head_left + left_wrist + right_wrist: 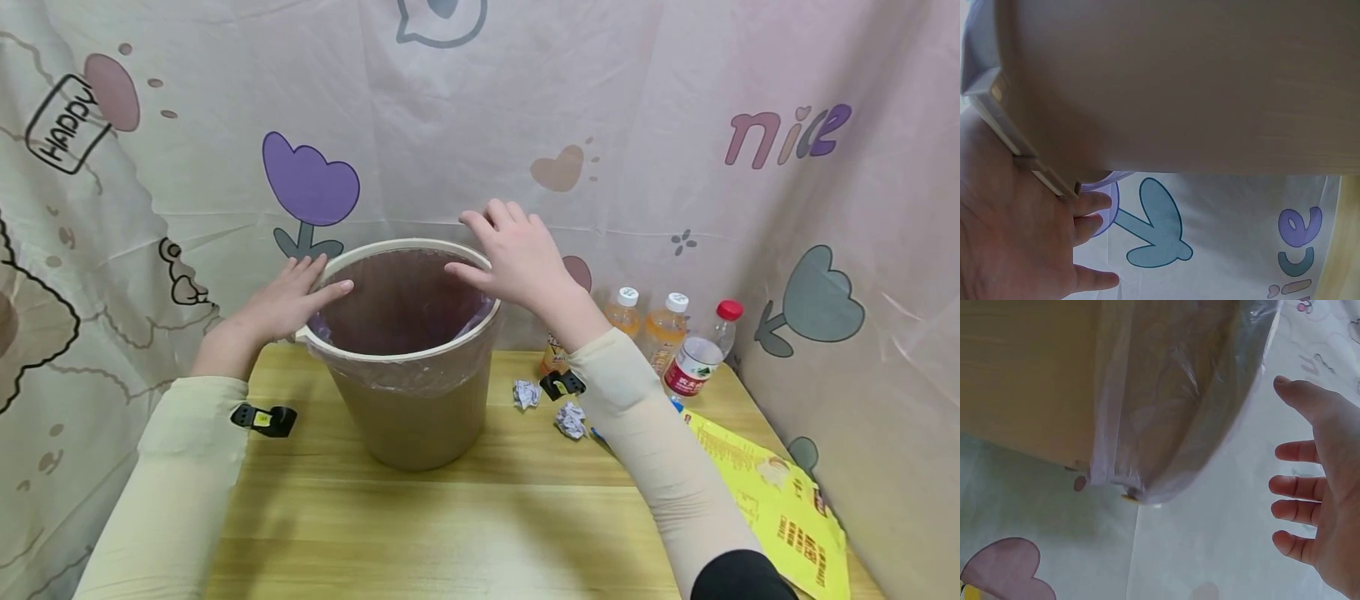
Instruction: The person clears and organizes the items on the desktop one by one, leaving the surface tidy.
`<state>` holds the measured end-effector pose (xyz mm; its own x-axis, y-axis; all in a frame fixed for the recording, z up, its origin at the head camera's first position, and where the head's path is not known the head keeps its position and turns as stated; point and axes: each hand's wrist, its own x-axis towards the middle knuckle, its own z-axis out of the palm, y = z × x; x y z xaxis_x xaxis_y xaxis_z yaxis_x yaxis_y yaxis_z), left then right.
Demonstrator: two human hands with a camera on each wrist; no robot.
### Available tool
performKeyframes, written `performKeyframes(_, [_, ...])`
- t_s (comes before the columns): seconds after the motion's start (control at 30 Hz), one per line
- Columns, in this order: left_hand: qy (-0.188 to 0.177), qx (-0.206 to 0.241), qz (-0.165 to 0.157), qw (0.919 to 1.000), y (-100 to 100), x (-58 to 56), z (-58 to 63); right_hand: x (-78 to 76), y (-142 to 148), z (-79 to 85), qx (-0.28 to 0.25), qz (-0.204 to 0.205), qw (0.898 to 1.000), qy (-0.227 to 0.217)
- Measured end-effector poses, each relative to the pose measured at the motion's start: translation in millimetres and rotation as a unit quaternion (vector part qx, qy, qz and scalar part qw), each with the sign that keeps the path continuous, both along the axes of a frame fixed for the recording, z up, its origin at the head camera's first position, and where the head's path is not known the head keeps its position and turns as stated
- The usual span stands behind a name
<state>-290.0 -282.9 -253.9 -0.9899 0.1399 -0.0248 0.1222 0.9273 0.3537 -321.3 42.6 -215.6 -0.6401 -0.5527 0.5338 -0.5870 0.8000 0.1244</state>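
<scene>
A brown trash bin (pixel 420 429) with a pale rim stands upright on the table. A clear plastic bag (pixel 405 373) lines it, its edge folded down over the outside. At the left side of the rim, my left hand (pixel 281 298) has its fingers extended and its thumb over the edge; the left wrist view shows the palm (pixel 1010 219) against the rim. My right hand (pixel 525 260) hovers by the right side of the rim with fingers spread and nothing in them. In the right wrist view a gap separates its fingertips from the bag.
Two crumpled paper balls (pixel 571 420) lie right of the bin. Several drink bottles stand behind my right forearm, including a red-capped bottle (pixel 697 354). A yellow packet (pixel 783 508) lies at the table's right edge. A patterned curtain (pixel 465 125) surrounds the table (pixel 442 533).
</scene>
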Motion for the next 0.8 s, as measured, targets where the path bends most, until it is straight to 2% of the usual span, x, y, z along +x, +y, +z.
performKeyframes(0.4, [-0.002,-0.003,0.002,1.0,0.7,-0.6,1.5,8.4,36.0,-13.2,-0.057,-0.003,0.998,0.01])
performKeyframes(0.8, [0.002,-0.009,0.005,0.9999,1.5,1.1,2.0,10.4,74.1,-51.2,-0.106,-0.016,0.994,-0.004])
